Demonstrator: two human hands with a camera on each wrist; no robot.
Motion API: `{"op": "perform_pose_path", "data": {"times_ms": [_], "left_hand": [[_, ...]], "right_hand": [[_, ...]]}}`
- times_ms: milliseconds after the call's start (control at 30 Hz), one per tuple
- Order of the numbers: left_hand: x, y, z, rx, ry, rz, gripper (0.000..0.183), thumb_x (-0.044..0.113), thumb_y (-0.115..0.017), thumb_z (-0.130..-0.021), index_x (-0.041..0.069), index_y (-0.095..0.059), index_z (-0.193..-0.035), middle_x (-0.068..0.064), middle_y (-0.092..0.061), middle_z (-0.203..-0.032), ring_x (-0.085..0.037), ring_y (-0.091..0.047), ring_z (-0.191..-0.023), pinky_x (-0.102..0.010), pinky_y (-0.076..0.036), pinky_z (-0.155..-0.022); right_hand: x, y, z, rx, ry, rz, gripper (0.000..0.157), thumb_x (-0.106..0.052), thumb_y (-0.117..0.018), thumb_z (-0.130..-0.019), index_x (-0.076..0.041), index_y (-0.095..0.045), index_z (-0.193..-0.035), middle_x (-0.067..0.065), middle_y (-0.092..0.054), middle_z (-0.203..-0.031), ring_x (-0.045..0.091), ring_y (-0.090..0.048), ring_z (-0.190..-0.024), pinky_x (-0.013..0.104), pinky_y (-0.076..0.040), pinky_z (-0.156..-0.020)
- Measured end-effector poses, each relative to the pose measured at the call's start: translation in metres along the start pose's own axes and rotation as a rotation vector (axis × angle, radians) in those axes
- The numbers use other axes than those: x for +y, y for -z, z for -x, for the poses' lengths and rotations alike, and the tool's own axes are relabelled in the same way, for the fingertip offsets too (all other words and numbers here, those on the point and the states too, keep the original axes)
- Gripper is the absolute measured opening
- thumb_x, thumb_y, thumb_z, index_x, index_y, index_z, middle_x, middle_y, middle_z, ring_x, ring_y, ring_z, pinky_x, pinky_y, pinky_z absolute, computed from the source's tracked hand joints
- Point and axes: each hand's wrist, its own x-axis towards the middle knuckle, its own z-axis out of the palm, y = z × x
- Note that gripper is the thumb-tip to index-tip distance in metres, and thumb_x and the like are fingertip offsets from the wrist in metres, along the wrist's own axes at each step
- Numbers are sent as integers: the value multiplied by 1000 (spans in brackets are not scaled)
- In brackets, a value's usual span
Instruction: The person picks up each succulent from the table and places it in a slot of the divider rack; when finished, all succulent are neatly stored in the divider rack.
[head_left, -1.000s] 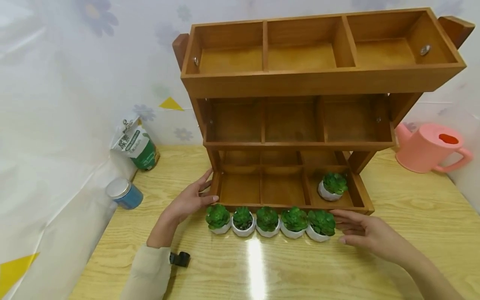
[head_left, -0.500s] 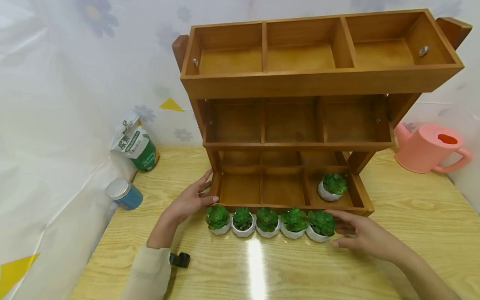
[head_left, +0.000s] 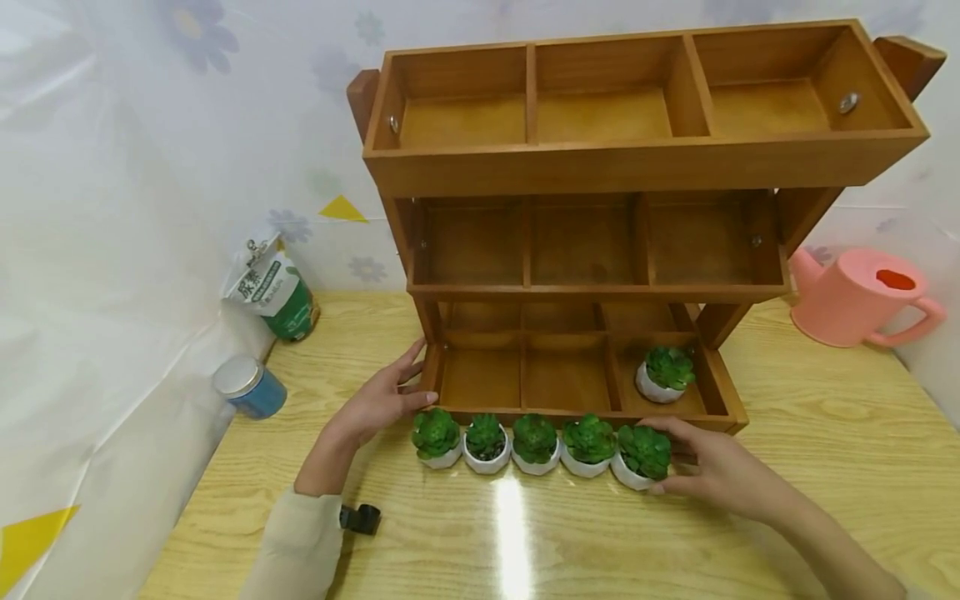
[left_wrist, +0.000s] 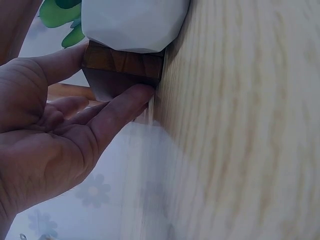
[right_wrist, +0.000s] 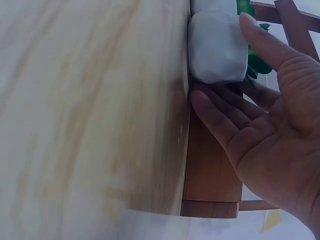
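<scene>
A brown wooden three-tier plant stand [head_left: 651, 162] has divided boxes. My left hand [head_left: 381, 403] rests against the left end of its lowest box, thumb at the front corner and fingers spread along the side. In front stands a row of small green succulents in white faceted pots, including a left one [head_left: 436, 437] and a middle one [head_left: 536, 442]. My right hand [head_left: 720, 471] holds the rightmost potted succulent [head_left: 643, 454], thumb at the front and index finger behind its leaves. In the right wrist view, its white pot [right_wrist: 218, 47] lies between thumb and fingers.
Another potted succulent [head_left: 664, 373] sits in the lowest box's right compartment. A pink watering can [head_left: 855, 296] stands at the right. On the left are a blue jar [head_left: 251, 387] and a green-and-white pouch [head_left: 276, 292]. The wood-grain table [head_left: 442, 550] extends in front.
My right hand has moved left, closing around the rightmost succulent. That plant has shifted slightly toward the front. My left hand stays at the stand.
</scene>
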Motion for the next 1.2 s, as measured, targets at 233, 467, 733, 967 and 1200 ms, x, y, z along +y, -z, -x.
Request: {"op": "perform_pose_path", "data": {"times_ms": [233, 467, 733, 967, 1200], "left_hand": [[0, 0, 0, -7, -3, 10, 90, 10, -62, -101, 37, -3, -163, -15, -14, -170, -41, -38, -148, -47, -50, -107], [0, 0, -2, -10, -4, 9, 90, 10, -63, -101, 37, -3, -163, -14, -15, -170, -41, -38, -148, -48, -50, -107], [-1, 1, -1, -1, 8, 0, 90, 12, -63, -101, 38, -4, -163, -15, -15, -170, -41, -41, -146, -49, -50, -106], [-2, 2, -2, 0, 6, -2, 90, 13, -64, -101, 38, -4, -163, -14, -15, -170, -41, -40, -146, -48, -50, -106], [-1, 1, -2, 4, 16, -11, 90, 12, -64, -101, 38, -4, -163, -15, -15, -170, -42, -40, -146, -47, -52, -104]], "right_hand": [[-3, -3, -2, 21, 58, 44, 71, -50, -81, -81, -20, -56, -141, 5, -68, -130, -6, -62, -109, 21, -56, -84], [-2, -3, 0, 38, 64, 55, 66, -48, -82, -82, -21, -59, -138, 4, -69, -128, -4, -63, -109, 22, -57, -84], [-4, 1, 4, 64, 33, 53, 64, -45, -83, -81, -23, -60, -137, 4, -69, -128, -3, -63, -109, 22, -57, -84], [-6, 9, 8, 138, 73, 112, 62, -36, -86, -81, -27, -61, -137, -4, -71, -124, -5, -62, -108, 21, -57, -83], [-11, 19, 9, 148, 75, 112, 60, -35, -87, -81, -25, -62, -134, -4, -71, -122, -9, -61, -109, 20, -57, -83]]}}
